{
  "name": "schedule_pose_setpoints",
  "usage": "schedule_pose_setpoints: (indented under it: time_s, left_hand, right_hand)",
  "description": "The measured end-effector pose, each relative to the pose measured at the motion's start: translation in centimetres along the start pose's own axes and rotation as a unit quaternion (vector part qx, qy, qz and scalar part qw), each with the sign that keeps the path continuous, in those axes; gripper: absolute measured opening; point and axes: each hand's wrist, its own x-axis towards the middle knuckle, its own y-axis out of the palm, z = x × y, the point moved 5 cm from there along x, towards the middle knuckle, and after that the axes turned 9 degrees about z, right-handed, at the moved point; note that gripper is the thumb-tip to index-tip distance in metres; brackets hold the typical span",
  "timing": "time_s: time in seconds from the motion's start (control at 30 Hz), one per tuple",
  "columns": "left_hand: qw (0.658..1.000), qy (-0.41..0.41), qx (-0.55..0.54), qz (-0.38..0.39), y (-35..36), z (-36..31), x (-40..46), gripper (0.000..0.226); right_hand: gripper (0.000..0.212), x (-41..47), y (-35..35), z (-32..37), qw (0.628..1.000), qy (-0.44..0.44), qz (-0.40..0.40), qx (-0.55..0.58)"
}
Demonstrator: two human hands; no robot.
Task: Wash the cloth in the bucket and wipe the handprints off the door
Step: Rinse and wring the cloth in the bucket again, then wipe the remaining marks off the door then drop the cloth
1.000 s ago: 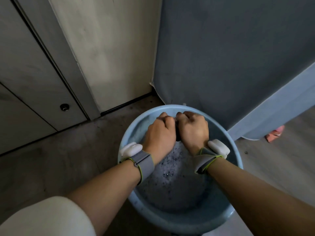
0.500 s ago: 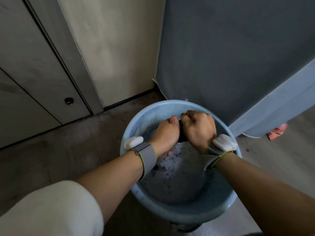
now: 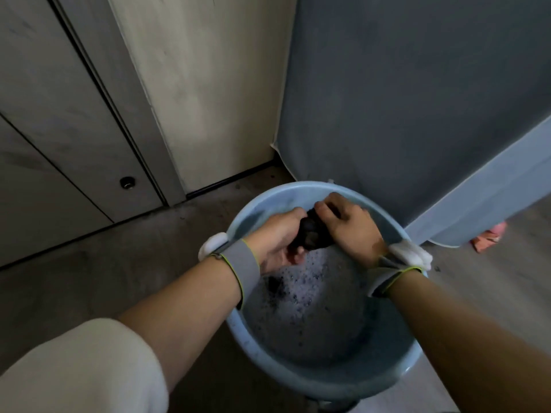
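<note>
Fingers of the left hand (image 3: 277, 236) and right hand (image 3: 348, 228) curl round a dark wadded cloth (image 3: 311, 234), held between them over the far side of the pale blue bucket (image 3: 298, 380) of sudsy water. Compared with half a second ago the left palm has turned upward, apparently twisting. No writing is legible; the bucket stands on grey floor (image 3: 104, 278) before a pale door (image 3: 208, 84).

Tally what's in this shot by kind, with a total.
Hands: 2, left hand and right hand
Wristbands: 2
Dark cloth: 1
Blue bucket: 1
Total: 6
</note>
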Motion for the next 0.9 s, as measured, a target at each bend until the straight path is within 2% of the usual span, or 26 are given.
schedule_pose_setpoints:
  time_s: [0.03, 0.1, 0.17, 0.23, 0.3, 0.37, 0.53, 0.7, 0.8, 0.9]
  left_hand:
    - [1.0, 0.02, 0.001, -0.007, -0.4, -0.5, 0.0, 0.012]
    - [0.998, 0.061, 0.017, -0.017, -1.3, -1.3, 0.1, 0.015]
    - [0.994, 0.098, 0.055, -0.012, -1.8, -2.1, 0.1, 0.022]
    - [0.979, 0.144, 0.141, -0.021, -2.2, -2.9, 0.0, 0.03]
    - [0.954, 0.192, 0.228, -0.042, -2.3, -3.8, -0.4, 0.036]
    - [0.944, 0.217, 0.244, -0.051, -2.5, -4.4, -0.6, 0.036]
    - [0.937, 0.252, 0.224, -0.085, -4.0, -6.6, -1.3, 0.034]
    - [0.954, 0.249, 0.153, -0.073, -5.1, -6.9, -1.9, 0.025]
    - [0.962, 0.247, 0.086, -0.081, -6.0, -6.6, -2.4, 0.022]
    - [0.977, 0.204, -0.011, -0.057, -6.8, -6.3, -3.7, 0.026]
  right_hand:
    - [0.024, 0.1, 0.1, -0.6, 0.991, 0.039, 0.02, 0.127]
    - [0.029, 0.0, 0.7, -1.5, 0.918, 0.111, 0.07, 0.374]
    - [0.04, 0.0, 1.3, -1.9, 0.856, 0.154, 0.103, 0.483]
    - [0.039, 0.4, 1.4, -2.2, 0.824, 0.178, 0.078, 0.533]
    - [0.029, 0.8, 1.1, -2.2, 0.827, 0.19, 0.033, 0.529]
    - [0.022, 1.0, 0.8, -2.0, 0.856, 0.201, 0.005, 0.477]
    - [0.04, 1.3, 0.6, -1.1, 0.9, 0.228, -0.009, 0.371]
    - [0.046, 1.7, 0.8, 0.5, 0.871, 0.216, -0.021, 0.441]
    - [0.047, 2.0, 0.9, 1.2, 0.851, 0.206, -0.059, 0.48]
    - [0.042, 2.2, 0.8, 4.1, 0.845, 0.184, -0.088, 0.495]
